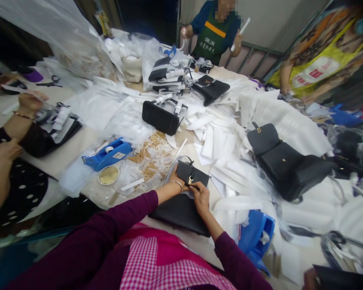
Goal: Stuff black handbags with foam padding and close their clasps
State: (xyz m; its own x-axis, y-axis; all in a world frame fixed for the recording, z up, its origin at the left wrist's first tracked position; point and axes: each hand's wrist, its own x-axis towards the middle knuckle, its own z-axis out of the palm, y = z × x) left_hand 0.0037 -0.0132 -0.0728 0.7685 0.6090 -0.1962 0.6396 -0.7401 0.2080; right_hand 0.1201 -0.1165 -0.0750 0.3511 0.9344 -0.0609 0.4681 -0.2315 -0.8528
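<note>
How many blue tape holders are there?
2 clear ones: a tape holder left of the left hand, another right of the right hand. Blurry blue things farther back might be more.

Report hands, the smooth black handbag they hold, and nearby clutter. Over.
Left hand, right hand both gripping smooth black handbag, near gold metal clasp. Thin white sheets heaped beyond. Blue plastic tape dispenser to the right.

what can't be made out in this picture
Head view, all of these:
- The part of the held bag under the right hand's fingertips: covered by the fingers.
- Some left hand fingers: hidden behind the bag's flap.
- Bottom-right bag: cut off by the picture's edge.
- Left blue dispenser's label: too small to read.
- Yellow apron's lettering: blurred.
</note>
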